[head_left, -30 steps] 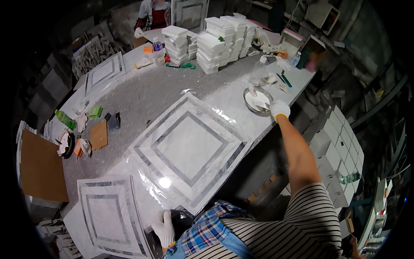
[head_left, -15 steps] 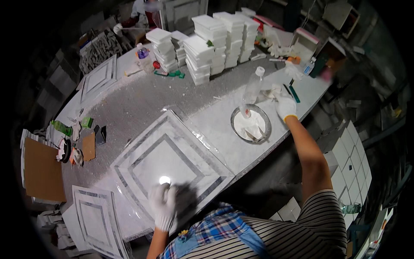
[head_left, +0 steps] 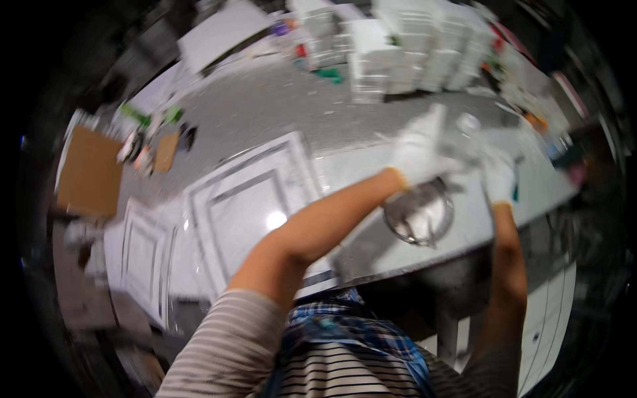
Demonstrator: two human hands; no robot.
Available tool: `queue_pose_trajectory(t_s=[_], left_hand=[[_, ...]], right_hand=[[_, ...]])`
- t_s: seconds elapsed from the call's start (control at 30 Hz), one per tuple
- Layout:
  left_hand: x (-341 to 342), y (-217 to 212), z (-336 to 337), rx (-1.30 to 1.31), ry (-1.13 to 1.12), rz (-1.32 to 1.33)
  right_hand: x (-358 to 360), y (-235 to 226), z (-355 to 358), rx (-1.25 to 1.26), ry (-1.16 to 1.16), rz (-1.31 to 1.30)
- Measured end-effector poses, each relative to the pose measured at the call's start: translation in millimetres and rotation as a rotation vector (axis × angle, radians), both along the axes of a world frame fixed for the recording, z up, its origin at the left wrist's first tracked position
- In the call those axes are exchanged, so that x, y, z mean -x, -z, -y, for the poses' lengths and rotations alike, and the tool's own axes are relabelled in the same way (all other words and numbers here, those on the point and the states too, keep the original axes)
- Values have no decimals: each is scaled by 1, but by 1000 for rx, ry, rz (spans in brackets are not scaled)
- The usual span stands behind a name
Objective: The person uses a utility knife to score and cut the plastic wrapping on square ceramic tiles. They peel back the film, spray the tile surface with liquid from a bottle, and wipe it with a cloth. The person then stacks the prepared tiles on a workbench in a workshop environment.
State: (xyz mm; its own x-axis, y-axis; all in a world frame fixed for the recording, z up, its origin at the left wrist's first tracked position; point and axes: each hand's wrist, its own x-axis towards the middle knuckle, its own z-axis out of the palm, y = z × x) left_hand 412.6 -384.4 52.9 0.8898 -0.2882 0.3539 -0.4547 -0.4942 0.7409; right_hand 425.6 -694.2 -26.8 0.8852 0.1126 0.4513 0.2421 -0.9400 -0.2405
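Note:
My left hand (head_left: 418, 147), in a white knit glove, reaches across to the right side of the table, just behind a round metal bowl (head_left: 451, 207). Motion smears its fingers. My right hand (head_left: 499, 176), also gloved, is beside it to the right; blur hides what its fingers do. A pale cloth-like bundle lies between the hands, too blurred to make out. In the bowl are white powder (head_left: 421, 219) and thin pointed tools (head_left: 415, 235). A round clear bottle cap (head_left: 468, 123) shows beyond the hands.
A marble-look panel (head_left: 242, 209) with grey frame lines lies left of my left forearm, and a smaller panel (head_left: 141, 255) further left. White block stacks (head_left: 371, 63) stand at the back. A brown cardboard piece (head_left: 89, 171) and small items (head_left: 142, 149) are far left.
My left hand has left the marble-look panel and swung right, past the bowl, to near my right hand. The whole view has shifted and blurred. A white sheet now shows at the back left.

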Motion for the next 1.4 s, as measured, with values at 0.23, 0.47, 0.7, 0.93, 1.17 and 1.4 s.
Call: queue_pose_trajectory(t_s=[0.23, 0.47, 0.7, 0.93, 1.17, 1.4], left_hand=[[-14, 18, 47, 37, -119, -147], [-27, 5, 52, 315, -217, -233], [53, -91, -72, 599, -233, 136], [232, -52, -287, 176, -477, 79], [456, -55, -464, -135, -873, -457], [583, -34, -566, -565, -979, -418]], right_hand=[[46, -6, 42, -779, 130, 10], [98, -85, -20, -1041, 225, 88], [98, -118, -108, -865, -87, 86], [160, -101, -361, -954, -489, -450], [303, -111, -585, -954, -673, -1201], [409, -76, -736, -719, -813, -1240]])
